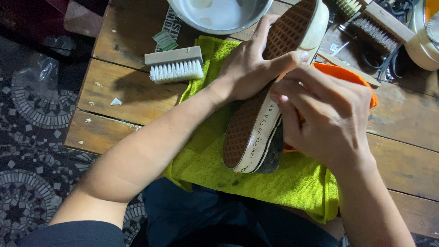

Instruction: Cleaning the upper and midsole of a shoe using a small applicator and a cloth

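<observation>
Both forearms reach over the green towel (208, 160): left hand (249, 68) grips the upturned shoe (260, 119), sole running seven-to-one o'clock; right hand (331, 121) pinches an orange cloth (350, 75) against its sidewall, on the desk (119, 91).

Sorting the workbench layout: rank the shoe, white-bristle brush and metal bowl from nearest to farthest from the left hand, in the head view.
1. Shoe: under the left hand, which presses its sole.
2. Metal bowl: just above the fingertips, at the table's top edge.
3. White-bristle brush: off to the left, on the wood beside the green towel.
</observation>
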